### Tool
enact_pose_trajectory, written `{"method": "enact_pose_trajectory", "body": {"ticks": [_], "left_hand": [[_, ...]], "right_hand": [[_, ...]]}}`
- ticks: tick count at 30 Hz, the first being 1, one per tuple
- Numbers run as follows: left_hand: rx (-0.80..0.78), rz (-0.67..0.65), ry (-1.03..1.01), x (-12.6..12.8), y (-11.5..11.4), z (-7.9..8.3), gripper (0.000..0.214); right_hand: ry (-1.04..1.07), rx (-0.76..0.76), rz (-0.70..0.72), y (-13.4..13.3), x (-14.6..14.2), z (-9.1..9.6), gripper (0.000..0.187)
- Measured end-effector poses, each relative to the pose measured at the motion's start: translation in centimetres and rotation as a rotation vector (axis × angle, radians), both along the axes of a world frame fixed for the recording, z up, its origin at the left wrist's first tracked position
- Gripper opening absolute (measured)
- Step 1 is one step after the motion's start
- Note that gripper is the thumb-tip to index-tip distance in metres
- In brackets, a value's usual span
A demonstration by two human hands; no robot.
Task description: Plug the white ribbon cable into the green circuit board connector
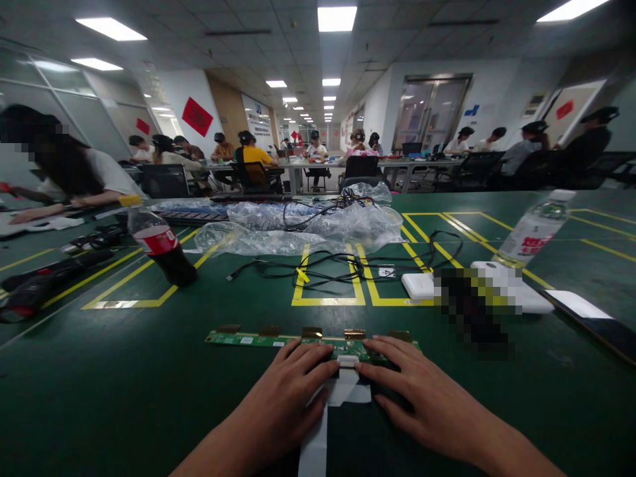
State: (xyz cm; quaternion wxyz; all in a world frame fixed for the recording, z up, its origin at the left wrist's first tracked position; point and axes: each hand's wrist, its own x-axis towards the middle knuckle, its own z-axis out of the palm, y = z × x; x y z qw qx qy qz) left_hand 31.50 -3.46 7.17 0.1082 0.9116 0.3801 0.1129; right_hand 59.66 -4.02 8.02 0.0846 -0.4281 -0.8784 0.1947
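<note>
One long, narrow green printed circuit board [263, 340] lies crosswise on the dark green tabletop [124, 384], directly in front of the person, with five copper-coloured tabs [355, 334] along its far edge. A white connector [348, 361] sits at its near edge, and a flat white ribbon cable [314, 440] runs from there toward the person. The left hand [301, 384] rests on the board to the left of the connector, the right hand [417, 387] to the right; in both, the fingers are extended and slightly parted, palms down, with the index fingertips beside the connector. Whether either thumb and finger pinch anything cannot be told. Beyond the board, yellow tape [328, 302] marks out rectangles, crossed by loose black cables [342, 262]; clear plastic wrapping [298, 232] lies farther back. A cola bottle [161, 242] with a yellow cap stands at left. At right, a clear bottle [534, 228] with a white cap appears near a white device [531, 295] and a dark flat slab [606, 334]. A co-worker [109, 172] leans over the table at far left, and others sit in the background
</note>
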Motion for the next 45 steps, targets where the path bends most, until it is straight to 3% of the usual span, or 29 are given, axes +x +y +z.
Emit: {"method": "enact_pose_trajectory", "body": {"ticks": [36, 45], "left_hand": [[0.021, -0.008, -0.050, 0.00, -0.20, -0.21, 0.057], [0.033, 0.046, -0.052, 0.13, -0.41, -0.06, 0.043]], "right_hand": [[-0.031, 0.018, 0.000, -0.13, -0.20, 0.34, 0.059], [-0.035, 0.006, 0.027, -0.34, -0.62, 0.96, 0.057]]}}
